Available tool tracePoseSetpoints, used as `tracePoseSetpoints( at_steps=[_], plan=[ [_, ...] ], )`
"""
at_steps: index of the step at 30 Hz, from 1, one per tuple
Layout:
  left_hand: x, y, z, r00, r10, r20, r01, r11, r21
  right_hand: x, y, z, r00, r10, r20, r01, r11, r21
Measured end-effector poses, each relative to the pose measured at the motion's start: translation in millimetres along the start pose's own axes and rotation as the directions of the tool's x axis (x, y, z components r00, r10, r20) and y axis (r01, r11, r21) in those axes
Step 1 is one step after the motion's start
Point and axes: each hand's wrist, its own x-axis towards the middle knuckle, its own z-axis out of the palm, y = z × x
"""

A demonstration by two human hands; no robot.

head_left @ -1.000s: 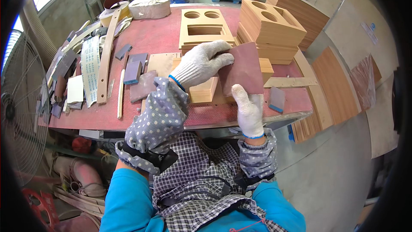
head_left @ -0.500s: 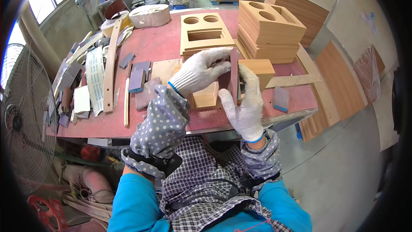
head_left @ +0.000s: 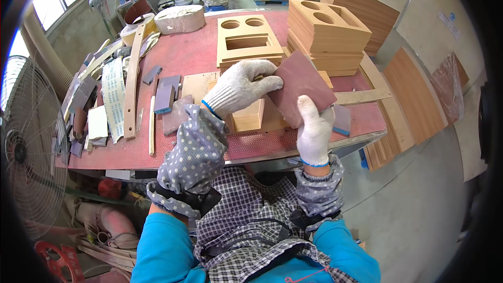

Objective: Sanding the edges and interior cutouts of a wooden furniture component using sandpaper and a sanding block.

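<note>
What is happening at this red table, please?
A person in white knit gloves holds a reddish-brown rectangular sheet of sandpaper with both hands above a red workbench. The left hand grips its upper left edge, and the right hand holds its lower edge. Under the hands lies a small light wooden block. Behind it stand stacks of tan wooden panels with round and rectangular cut-outs.

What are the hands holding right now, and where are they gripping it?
Both hold a reddish-brown sandpaper sheet: the left hand pinches its left edge, the right hand its lower edge.
</note>
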Motion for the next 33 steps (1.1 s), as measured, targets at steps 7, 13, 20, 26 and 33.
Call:
tracePoseSetpoints(
  at_steps=[7,13,20,26,33],
  plan=[
    [0,-5,-3,0.999,0.037,0.014,-0.037,0.999,0.004,-2,10,4,0.958,-0.243,0.151,0.259,0.961,-0.099],
    [-1,-1,-4,0.999,-0.011,0.052,0.016,0.996,-0.092,1,15,-7,0.974,-0.121,0.189,0.106,0.990,0.090],
    [-3,1,-3,0.991,-0.129,0.036,0.134,0.961,-0.243,5,21,-4,0.987,-0.075,0.143,0.058,0.991,0.124],
    [-2,-6,-5,0.999,-0.014,-0.050,0.001,0.970,-0.245,-4,31,-4,0.983,-0.142,0.113,0.134,0.988,0.076],
    [-3,-8,0,0.997,0.054,-0.061,-0.069,0.959,-0.274,-5,26,11,0.982,-0.175,0.069,0.185,0.966,-0.182]
  ],
)
